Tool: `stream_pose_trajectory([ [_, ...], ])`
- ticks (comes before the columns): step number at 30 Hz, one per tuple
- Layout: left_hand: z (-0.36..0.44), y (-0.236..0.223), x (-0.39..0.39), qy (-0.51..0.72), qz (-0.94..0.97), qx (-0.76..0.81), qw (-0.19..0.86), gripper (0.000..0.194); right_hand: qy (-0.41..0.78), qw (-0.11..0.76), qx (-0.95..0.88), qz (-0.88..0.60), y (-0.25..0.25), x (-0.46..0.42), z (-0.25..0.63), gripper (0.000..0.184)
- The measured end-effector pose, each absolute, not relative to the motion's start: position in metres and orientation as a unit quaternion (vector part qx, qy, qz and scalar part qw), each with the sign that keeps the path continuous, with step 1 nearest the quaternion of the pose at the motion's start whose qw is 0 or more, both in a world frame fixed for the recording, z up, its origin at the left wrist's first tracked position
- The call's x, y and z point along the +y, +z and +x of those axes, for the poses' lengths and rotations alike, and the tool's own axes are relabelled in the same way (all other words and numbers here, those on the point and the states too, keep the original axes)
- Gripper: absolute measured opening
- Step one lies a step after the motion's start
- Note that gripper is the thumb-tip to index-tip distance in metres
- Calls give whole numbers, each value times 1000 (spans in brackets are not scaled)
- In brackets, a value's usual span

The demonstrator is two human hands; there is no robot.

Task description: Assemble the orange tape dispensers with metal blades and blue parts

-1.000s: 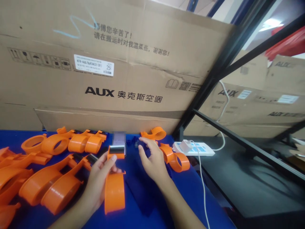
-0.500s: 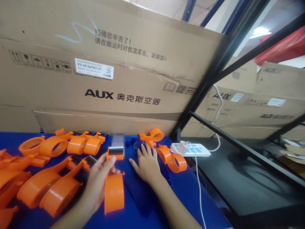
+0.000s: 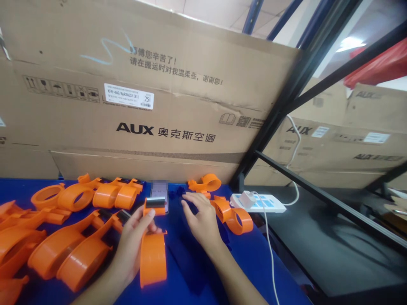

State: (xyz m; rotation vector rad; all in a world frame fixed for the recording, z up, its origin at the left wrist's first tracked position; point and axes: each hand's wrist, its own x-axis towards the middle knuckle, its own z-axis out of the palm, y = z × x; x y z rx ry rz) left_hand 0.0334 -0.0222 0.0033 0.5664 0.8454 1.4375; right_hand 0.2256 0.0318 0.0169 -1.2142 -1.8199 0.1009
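My left hand (image 3: 135,233) is closed around the neck of an orange tape dispenser (image 3: 153,258), thumb on its front. The ring hangs downward, and a dark roller with a shiny edge sits at the top. My right hand (image 3: 202,218) is over a heap of small dark blue pieces (image 3: 178,192) on the blue table. Its thumb and index fingertips are drawn close together; whatever lies between them is too dark and small to make out. Behind the held dispenser lies a phone (image 3: 160,190), partly covered by it.
Several orange tape dispensers (image 3: 76,197) lie on the left of the blue table (image 3: 263,271). More orange dispensers (image 3: 240,221) are beyond my right hand. A white power strip (image 3: 270,204) with a cable sits at the right edge, near a black rack post (image 3: 270,123). A large cardboard box (image 3: 178,110) stands behind.
My right hand was spread flat over the dark blue pieces; now its fingers have drawn together and lifted slightly. My left hand keeps the tape dispenser in nearly the same place.
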Motion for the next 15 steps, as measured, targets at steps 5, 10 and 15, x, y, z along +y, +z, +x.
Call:
stream_pose_trajectory([
  [5, 34, 3, -23, 620, 254, 367, 646, 30, 128, 540, -704, -444, 20, 24, 219, 11],
  [10, 33, 5, -22, 626, 246, 368, 642, 31, 140, 549, -693, -446, 21, 20, 214, 8],
  [15, 33, 6, -22, 622, 238, 373, 646, 32, 175, 561, -679, -440, 14, 24, 214, 3],
])
